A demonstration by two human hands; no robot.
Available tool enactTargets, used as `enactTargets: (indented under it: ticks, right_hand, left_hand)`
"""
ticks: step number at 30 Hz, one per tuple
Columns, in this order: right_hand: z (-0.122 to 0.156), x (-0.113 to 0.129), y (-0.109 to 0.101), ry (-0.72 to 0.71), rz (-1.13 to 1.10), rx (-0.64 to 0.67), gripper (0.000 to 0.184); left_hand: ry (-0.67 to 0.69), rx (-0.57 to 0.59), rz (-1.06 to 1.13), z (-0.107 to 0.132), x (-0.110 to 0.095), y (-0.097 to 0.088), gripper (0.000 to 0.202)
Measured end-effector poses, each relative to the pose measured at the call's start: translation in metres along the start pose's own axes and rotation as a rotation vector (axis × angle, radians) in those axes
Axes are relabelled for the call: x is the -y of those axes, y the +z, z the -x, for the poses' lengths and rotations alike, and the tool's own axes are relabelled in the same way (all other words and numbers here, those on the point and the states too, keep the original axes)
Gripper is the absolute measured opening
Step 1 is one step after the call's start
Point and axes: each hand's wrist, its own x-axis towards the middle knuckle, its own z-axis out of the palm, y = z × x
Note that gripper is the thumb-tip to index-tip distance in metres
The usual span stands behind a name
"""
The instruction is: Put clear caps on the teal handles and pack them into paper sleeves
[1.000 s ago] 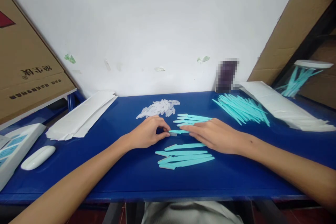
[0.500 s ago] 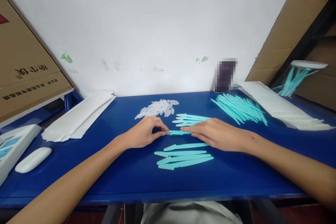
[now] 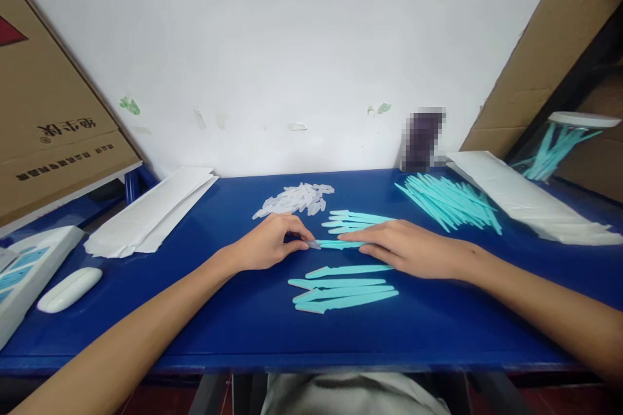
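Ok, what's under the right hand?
The right hand covers the right part of one turquoise stick; its left part shows. Just behind, several more turquoise sticks show their left ends, right ends hidden. Anything else beneath can't be seen.

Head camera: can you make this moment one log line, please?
left hand: pinching translucent cap | right hand: holding teal tool | cap: at tool's left end | beyond: cap pile

Piled turquoise razors (image 3: 448,203) and the blue worktable (image 3: 438,324) suggest a workshop
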Motion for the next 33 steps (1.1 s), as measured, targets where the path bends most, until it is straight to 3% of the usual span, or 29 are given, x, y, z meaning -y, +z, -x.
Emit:
enactTargets:
  ticks: [6,13,19,23,27,30,33]
  right_hand:
    - [-0.006,0.011,0.008,0.002,0.086,-0.026,0.046]
    - [-0.008,0.017,0.015,0.053,0.166,-0.075,0.037]
    - [-0.004,0.002,0.003,0.109,0.288,-0.161,0.034]
    - [0.0,-0.018,-0.002,0.206,0.356,-0.265,0.035]
    - [-0.001,-0.028,0.002,0.253,0.323,-0.205,0.034]
    - [-0.002,-0.026,0.004,0.242,0.366,-0.161,0.033]
    - [-0.004,-0.023,0.005,0.209,0.479,-0.132,0.034]
  left_hand:
    - [-0.029,-0.069,0.04,-0.005,-0.009,0.012,0.01]
    - [0.03,-0.131,-0.013,-0.008,-0.016,0.026,0.01]
    - [0.127,-0.175,-0.275,-0.003,0.0,0.008,0.033]
    - [0.018,-0.261,-0.513,0.004,0.03,-0.015,0.04]
    - [-0.069,-0.231,-0.582,0.01,0.054,-0.028,0.044]
    - [-0.06,-0.179,-0.543,0.009,0.053,-0.027,0.046]
    - [-0.035,-0.129,-0.489,0.004,0.039,-0.016,0.048]
